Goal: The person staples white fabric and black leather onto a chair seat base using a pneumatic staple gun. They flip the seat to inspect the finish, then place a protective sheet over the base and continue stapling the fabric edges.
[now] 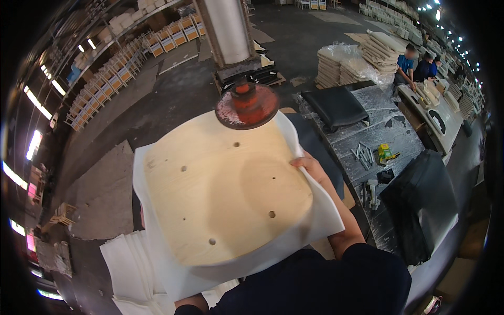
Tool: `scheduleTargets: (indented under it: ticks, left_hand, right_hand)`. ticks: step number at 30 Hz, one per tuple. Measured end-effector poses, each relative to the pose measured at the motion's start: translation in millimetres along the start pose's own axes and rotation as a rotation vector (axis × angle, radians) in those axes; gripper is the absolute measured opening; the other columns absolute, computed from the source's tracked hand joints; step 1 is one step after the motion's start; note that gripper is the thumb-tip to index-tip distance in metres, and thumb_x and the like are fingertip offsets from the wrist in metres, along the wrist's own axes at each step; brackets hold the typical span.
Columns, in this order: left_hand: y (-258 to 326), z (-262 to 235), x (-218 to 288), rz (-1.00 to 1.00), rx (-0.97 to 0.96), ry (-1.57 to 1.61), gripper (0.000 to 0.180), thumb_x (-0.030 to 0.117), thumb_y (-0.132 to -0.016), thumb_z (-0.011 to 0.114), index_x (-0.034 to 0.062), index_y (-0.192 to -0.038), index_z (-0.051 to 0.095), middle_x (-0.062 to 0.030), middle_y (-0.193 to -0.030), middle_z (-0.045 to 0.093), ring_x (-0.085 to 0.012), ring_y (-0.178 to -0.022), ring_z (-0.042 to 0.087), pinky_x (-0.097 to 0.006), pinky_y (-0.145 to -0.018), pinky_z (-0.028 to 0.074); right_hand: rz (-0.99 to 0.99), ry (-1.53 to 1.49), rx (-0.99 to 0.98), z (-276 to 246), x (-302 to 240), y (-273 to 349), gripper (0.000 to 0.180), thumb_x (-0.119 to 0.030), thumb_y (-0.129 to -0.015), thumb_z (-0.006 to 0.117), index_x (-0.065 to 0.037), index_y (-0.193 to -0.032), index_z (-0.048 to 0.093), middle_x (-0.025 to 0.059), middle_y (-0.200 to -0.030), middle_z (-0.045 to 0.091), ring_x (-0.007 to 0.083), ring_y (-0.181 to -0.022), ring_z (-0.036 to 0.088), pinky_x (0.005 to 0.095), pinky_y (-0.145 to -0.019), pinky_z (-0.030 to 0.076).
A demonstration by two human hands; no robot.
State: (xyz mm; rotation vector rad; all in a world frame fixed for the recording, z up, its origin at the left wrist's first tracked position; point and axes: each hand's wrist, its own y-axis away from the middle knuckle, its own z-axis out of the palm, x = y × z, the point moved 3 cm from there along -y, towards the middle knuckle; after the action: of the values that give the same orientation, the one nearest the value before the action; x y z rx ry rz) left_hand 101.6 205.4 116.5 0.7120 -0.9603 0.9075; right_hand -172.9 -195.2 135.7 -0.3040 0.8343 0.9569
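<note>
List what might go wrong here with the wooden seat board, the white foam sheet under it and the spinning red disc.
1. The right hand grips the pale plywood seat board at its edge, not far from the blurred round red disc; a slip could bring fingers toward it.
2. The white foam sheet overhangs the board and might catch on the disc.
3. The left hand is barely visible, so support there may be weak.

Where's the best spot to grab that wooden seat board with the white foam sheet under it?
Probably the side edges, one hand from each side: the wooden seat board is wide, flat and thin. The right hand already grips its right edge, pinching the foam sheet beneath.
</note>
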Motion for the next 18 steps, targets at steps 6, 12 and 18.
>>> scheduleTargets:
  ticks: [6,12,18]
  left_hand:
    - [-45.1,44.8,-60.1,-0.036,-0.017,0.033,0.063,0.023,-0.111,0.067,-0.0028,-0.164,0.044,-0.0124,-0.154,0.062,-0.0213,-0.141,0.057,-0.04,-0.119,0.045]
    - [-84.0,64.0,-100.7,-0.06,-0.012,0.036,0.062,0.024,-0.112,0.066,-0.0029,-0.163,0.046,-0.0119,-0.154,0.063,-0.0206,-0.14,0.057,-0.039,-0.119,0.045]
    - [-111.6,65.4,-131.2,-0.081,-0.019,0.045,0.06,0.026,-0.113,0.065,-0.003,-0.163,0.048,-0.0113,-0.153,0.063,-0.0199,-0.139,0.058,-0.038,-0.118,0.045]
  right_hand:
    - [-0.023,0.109,0.144,-83.5,-33.1,15.3,0.088,-0.003,-0.086,0.064,-0.003,-0.171,0.041,0.0227,-0.153,0.064,0.0329,-0.135,0.067,0.0415,-0.117,0.053]
    - [0.004,0.106,0.245,-124.5,-42.4,5.2,0.088,-0.001,-0.085,0.063,-0.003,-0.171,0.041,0.0213,-0.154,0.065,0.0329,-0.135,0.068,0.0417,-0.117,0.054]
    - [0.018,0.118,0.223,-151.0,-20.2,-15.0,0.086,0.0,-0.084,0.06,-0.004,-0.169,0.045,0.0208,-0.15,0.067,0.0338,-0.132,0.07,0.0437,-0.114,0.057]
